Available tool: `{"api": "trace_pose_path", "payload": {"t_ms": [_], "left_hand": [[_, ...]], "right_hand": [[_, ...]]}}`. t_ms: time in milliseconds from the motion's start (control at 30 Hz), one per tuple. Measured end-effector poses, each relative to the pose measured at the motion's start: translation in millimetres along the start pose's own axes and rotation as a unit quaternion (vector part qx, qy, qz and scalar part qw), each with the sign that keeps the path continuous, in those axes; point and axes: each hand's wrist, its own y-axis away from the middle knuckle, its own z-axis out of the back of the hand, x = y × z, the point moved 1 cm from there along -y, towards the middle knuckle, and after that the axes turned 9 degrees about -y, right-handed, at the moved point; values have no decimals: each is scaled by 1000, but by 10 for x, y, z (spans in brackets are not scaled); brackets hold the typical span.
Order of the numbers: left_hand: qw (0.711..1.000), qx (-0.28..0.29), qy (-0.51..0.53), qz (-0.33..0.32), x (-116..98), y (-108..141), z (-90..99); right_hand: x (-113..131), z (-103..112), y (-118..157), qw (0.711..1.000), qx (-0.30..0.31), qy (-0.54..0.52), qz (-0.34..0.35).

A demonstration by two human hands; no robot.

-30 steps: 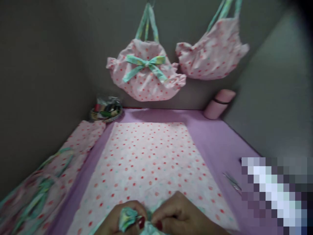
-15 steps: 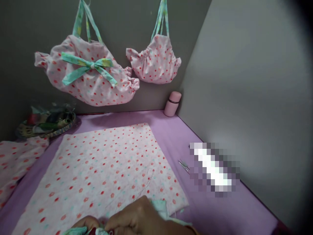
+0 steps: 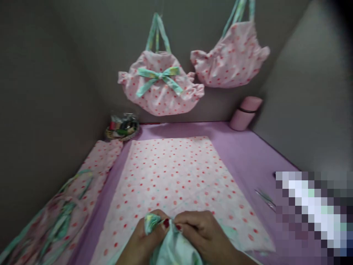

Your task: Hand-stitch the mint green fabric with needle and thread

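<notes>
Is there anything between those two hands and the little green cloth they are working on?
Nothing visible does. The left hand and the right hand both already pinch the green cloth directly, fingertips meeting on it above the near edge of the dotted pink fabric spread on the purple table.

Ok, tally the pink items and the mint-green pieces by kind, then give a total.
Pink dotted hanging bags: 2
Pink dotted flat cloth: 1
Pink flask: 1
Mint-green fabric, held by left hand and right hand: 1
Total: 5
</notes>
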Motion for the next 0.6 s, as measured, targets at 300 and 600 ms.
{"api": "trace_pose_path", "payload": {"t_ms": [300, 600], "left_hand": [[998, 37, -26, -34, 37, -32, 76], [999, 33, -36, 5, 29, 3, 73]], "right_hand": [[3, 71, -39, 995, 58, -60, -55], [-21, 90, -44, 988, 25, -122, -88]]}}
